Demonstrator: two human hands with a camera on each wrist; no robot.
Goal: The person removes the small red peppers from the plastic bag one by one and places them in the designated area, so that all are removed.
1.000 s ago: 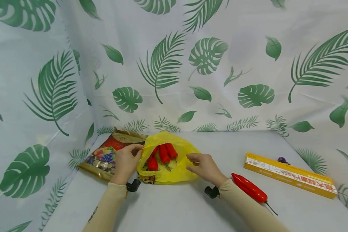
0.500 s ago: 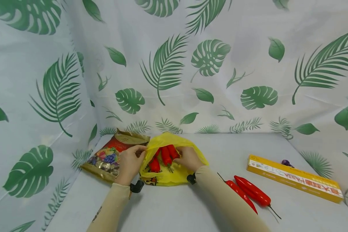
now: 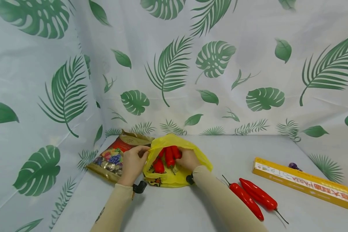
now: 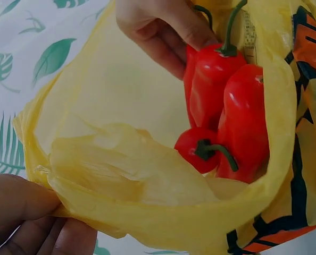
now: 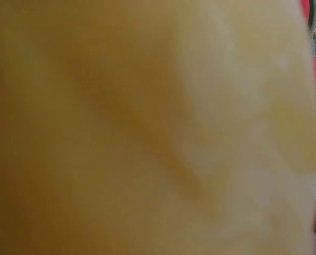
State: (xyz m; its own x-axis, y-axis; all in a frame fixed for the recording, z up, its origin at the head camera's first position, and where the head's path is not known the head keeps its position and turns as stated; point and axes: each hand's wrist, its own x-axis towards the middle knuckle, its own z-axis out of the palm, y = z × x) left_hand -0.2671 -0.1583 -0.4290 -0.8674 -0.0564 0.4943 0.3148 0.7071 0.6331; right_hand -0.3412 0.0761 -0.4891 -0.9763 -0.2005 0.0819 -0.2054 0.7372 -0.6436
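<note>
A yellow plastic bag point(image 3: 201, 159) lies with its mouth toward me, several red chili peppers point(image 3: 169, 157) inside. My left hand point(image 3: 134, 162) pinches the left edge of its mouth. In the left wrist view the left thumb and fingers point(image 4: 22, 204) hold the thin bag rim. My right hand point(image 3: 188, 159) reaches into the bag from the right and grips a red chili pepper point(image 4: 214, 74) near its stem end. Two more peppers, with green stems, lie beside it. Yellow film fills most of the right wrist view, so the right fingers are largely hidden there.
Two red chili peppers point(image 3: 246, 200) lie on the white table right of my right forearm. Behind them lies a long yellow pasta box point(image 3: 303, 183), with a small purple thing point(image 3: 294, 166) by its far side. A gold and red printed packet point(image 3: 111, 158) lies left of the bag.
My right hand has gone from the bag's right edge in to the peppers. Its forearm shifted, uncovering a second chili pepper on the table. My left hand keeps its pinch; the head view turned slightly left.
</note>
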